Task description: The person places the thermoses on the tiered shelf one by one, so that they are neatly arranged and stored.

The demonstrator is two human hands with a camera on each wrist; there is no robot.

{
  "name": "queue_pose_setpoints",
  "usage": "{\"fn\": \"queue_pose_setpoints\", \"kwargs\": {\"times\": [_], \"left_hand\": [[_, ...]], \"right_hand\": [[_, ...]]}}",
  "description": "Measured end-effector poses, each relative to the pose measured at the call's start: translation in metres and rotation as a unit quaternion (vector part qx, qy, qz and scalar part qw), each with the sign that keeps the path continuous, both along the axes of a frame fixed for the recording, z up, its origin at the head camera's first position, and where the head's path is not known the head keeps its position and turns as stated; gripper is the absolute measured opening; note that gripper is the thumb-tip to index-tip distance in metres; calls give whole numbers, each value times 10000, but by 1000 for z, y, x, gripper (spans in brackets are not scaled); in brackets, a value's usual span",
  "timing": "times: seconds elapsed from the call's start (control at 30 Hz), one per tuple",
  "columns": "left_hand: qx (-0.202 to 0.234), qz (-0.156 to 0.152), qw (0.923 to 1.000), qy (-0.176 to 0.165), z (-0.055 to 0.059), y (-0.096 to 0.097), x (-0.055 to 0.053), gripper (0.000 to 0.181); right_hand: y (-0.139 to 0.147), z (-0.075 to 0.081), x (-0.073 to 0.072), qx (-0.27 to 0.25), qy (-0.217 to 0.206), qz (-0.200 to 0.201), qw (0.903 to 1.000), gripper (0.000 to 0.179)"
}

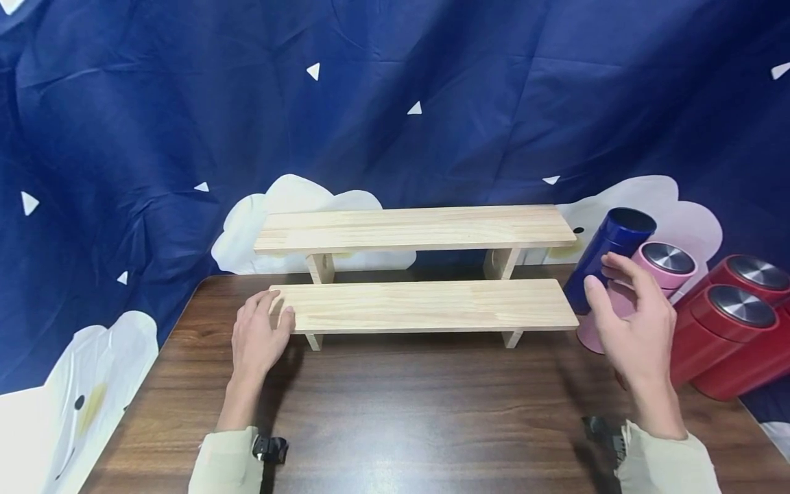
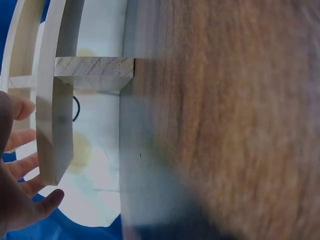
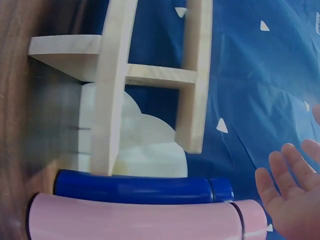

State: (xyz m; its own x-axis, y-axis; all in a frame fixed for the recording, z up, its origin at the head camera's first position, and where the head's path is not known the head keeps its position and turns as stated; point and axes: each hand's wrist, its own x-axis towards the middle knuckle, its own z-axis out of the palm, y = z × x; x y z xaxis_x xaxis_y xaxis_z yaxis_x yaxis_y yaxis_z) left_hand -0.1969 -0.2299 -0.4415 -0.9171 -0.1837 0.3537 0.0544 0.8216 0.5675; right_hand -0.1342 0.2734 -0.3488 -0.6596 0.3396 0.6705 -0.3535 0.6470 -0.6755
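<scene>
A two-tier shelf of pale wood stands on the table, with its upper board (image 1: 413,228) behind its lower board (image 1: 426,305). My left hand (image 1: 259,336) is at the lower board's left end, fingers loosely bent and spread. In the left wrist view the thumb and fingers surround that end without a clear grip; whether they touch it I cannot tell. My right hand (image 1: 642,322) hovers with parted fingers in front of a pink bottle (image 1: 668,266) and a blue bottle (image 1: 607,250), holding nothing. The right wrist view shows its fingers beyond the pink bottle's lid.
Red bottles (image 1: 722,329) with silver-topped lids stand together at the right edge of the brown wooden table (image 1: 395,412). The blue bottle is close to the shelf's right end. Behind everything hangs a blue cloth (image 1: 382,123) with white patches.
</scene>
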Motion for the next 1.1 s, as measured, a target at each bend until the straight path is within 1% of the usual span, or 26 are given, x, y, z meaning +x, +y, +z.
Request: {"fn": "queue_pose_setpoints", "kwargs": {"times": [0.13, 0.23, 0.33, 0.4, 0.5, 0.57, 0.6, 0.63, 0.67, 0.73, 0.8, 0.83, 0.87, 0.9, 0.97, 1.0, 1.07, 1.1], "left_hand": [[302, 147, 9992, -230, -1, -2, 0, 45], [485, 201, 9980, -350, -1, -3, 0, 46], [600, 254, 9972, -367, -1, -5, 0, 47], [666, 287, 9968, -350, -1, -6, 0, 47], [767, 326, 9959, -355, -3, -9, 0, 48], [823, 326, 9955, -353, -3, -10, 0, 48], [841, 321, 9953, -348, -4, -11, -1, 48], [858, 315, 9952, -339, -5, -12, -1, 48], [887, 296, 9951, -319, -5, -13, -1, 48], [945, 277, 9948, -277, -5, -14, -2, 48], [1065, 267, 9936, -253, -5, -15, -2, 48], [1145, 268, 9928, -242, -5, -15, -3, 48], [1232, 277, 9917, -244, -5, -15, -3, 47], [1309, 297, 9906, -261, -5, -16, -3, 47], [1463, 317, 9882, -317, -5, -16, -3, 48], [1511, 322, 9874, -340, -5, -17, -2, 48], [1609, 338, 9855, -416, -5, -17, -2, 48], [1662, 342, 9845, -444, -4, -18, -2, 48]], "right_hand": [[5, 5, 3, -219, 126, -165, 9995, 41], [9, 9, 6, -513, 371, -238, 9977, 40], [15, 13, 9, -860, 717, -225, 9935, 37], [19, 16, 11, -990, 879, -280, 9908, 36], [27, 19, 15, -1106, 1020, -457, 9876, 35], [31, 21, 18, -1154, 962, -667, 9864, 35], [33, 21, 19, -1301, 929, -717, 9845, 35], [35, 23, 21, -1466, 867, -775, 9823, 35], [36, 24, 23, -1753, 869, -749, 9778, 35], [38, 27, 26, -2056, 766, -873, 9717, 36], [41, 30, 29, -2267, 634, -1021, 9665, 36], [42, 31, 29, -2295, 556, -1102, 9654, 36], [44, 31, 31, -2435, 551, -1071, 9624, 36], [45, 31, 32, -2431, 456, -1181, 9617, 37], [49, 31, 33, -2789, 417, -1107, 9530, 35], [51, 30, 34, -3030, 471, -1014, 9464, 34], [54, 27, 36, -3345, 562, -922, 9362, 32], [55, 25, 36, -3421, 555, -934, 9334, 31]]}}
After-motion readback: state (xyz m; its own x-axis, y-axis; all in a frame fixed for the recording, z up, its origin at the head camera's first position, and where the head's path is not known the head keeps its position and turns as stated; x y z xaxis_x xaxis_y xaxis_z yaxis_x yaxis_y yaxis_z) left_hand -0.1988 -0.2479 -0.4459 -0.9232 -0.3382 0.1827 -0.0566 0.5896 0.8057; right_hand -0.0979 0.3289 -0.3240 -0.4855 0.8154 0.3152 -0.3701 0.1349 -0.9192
